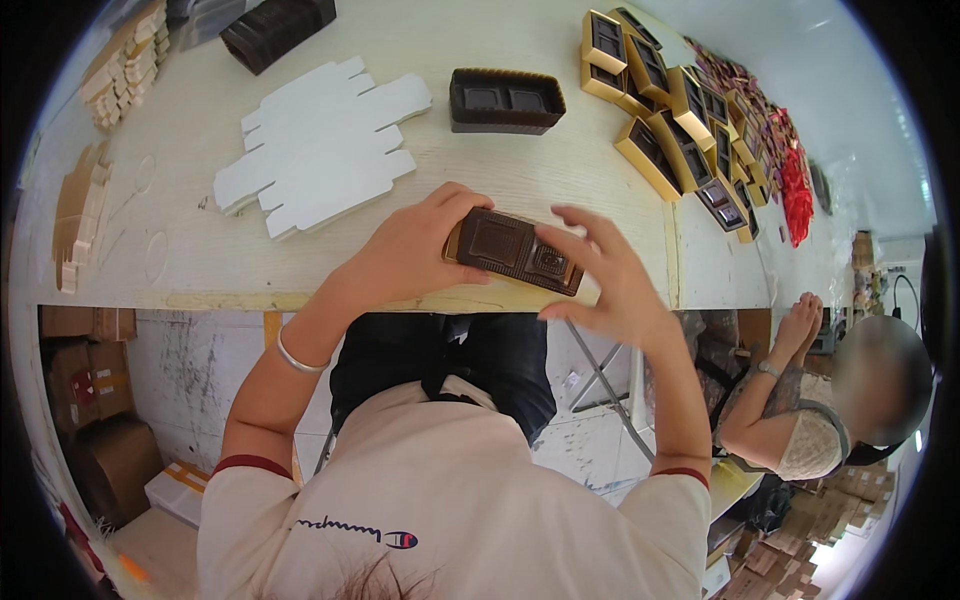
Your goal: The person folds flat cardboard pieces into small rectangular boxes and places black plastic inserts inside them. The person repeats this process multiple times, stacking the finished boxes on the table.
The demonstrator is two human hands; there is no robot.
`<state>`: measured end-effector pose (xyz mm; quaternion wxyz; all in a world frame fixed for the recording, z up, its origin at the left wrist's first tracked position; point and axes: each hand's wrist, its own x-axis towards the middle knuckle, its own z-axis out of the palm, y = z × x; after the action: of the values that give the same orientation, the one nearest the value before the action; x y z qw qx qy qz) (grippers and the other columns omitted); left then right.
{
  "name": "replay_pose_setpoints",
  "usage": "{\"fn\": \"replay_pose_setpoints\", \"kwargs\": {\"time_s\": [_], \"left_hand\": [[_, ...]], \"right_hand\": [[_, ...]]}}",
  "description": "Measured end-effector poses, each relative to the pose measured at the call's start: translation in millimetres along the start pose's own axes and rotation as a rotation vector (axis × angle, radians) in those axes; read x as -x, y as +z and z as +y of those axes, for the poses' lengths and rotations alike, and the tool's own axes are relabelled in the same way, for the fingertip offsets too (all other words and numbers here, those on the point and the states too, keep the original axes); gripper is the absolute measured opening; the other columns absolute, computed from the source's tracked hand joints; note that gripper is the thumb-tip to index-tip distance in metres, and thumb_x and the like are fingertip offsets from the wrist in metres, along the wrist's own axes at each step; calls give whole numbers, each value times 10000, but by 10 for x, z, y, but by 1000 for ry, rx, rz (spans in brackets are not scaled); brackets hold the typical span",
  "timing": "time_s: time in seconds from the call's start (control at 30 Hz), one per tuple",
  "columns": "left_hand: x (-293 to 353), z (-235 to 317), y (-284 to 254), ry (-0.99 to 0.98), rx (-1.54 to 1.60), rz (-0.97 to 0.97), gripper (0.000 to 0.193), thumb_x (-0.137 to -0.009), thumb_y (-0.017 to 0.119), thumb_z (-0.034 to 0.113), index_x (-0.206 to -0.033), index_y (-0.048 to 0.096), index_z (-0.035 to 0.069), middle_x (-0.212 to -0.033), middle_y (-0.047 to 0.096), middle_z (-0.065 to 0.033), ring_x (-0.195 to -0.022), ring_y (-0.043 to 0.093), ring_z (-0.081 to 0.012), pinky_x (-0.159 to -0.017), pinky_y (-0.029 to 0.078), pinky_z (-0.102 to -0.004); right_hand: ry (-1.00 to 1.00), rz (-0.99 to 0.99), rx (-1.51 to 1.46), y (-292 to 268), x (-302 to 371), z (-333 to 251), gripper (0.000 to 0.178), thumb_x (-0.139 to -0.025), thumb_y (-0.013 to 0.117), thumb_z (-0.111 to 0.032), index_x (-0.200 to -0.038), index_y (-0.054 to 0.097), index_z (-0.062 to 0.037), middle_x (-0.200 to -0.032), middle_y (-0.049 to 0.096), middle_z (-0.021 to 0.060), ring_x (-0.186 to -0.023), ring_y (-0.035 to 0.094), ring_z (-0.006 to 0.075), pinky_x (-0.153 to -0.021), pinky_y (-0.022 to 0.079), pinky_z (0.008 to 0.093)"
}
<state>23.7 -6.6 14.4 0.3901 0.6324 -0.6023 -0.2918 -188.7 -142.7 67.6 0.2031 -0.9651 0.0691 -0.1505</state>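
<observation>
My left hand (pixel 415 243) is closed on the left end of a small box with a dark brown plastic tray (pixel 497 240) in it, just above the table's near edge. A gold edge of the box shows beside my left fingers. The tray has two square hollows. Over its right end reaches my right hand (pixel 615 275), fingers spread, the index fingertip at the tray's top and the thumb apart below it. A stack of brown trays (pixel 507 100) stands beyond my hands. To the left of it lies a pile of flat white card blanks (pixel 320 150).
Several gold boxes with brown trays (pixel 682 150) are heaped at the far right, near red wrapping (pixel 797 200). More brown trays (pixel 277 33) lie at the far left. Folded card pieces (pixel 82 215) line the table's left side. Another person (pixel 790 415) sits at right.
</observation>
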Motion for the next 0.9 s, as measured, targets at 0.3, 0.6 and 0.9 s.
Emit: {"fn": "replay_pose_setpoints", "kwargs": {"time_s": [0.3, 0.6, 0.9], "left_hand": [[-7, 32, 26, 9, -70, -78, 650, -719, 777, 99, -1309, 509, 140, -1233, 529, -87, -1016, 592, -291, -847, 490, -370], [-38, -53, -62, 177, -330, -44, 793, -703, 802, 288, -1401, 451, 152, -1433, 397, -131, -1217, 472, -344, -995, 429, -407], [7, 208, 210, 200, -493, 30, 808, -719, 766, 455, -1403, 456, 157, -1499, 324, -136, -1365, 267, -417, -1089, 312, -505]], "right_hand": [[52, -58, 16, 151, 102, -37, 488, -708, 782, -171, -1142, 626, -10, -1209, 541, 160, -992, 576, 311, -819, 502, 370], [106, 17, -307, 159, 288, 124, 372, -777, 715, -36, -1142, 645, -29, -1059, 605, 157, -916, 608, 292, -763, 513, 348], [-132, -3, 83, 350, 210, 104, 287, -804, 675, -25, -1087, 630, -18, -825, 598, 108, -710, 589, 287, -619, 473, 372]]}}
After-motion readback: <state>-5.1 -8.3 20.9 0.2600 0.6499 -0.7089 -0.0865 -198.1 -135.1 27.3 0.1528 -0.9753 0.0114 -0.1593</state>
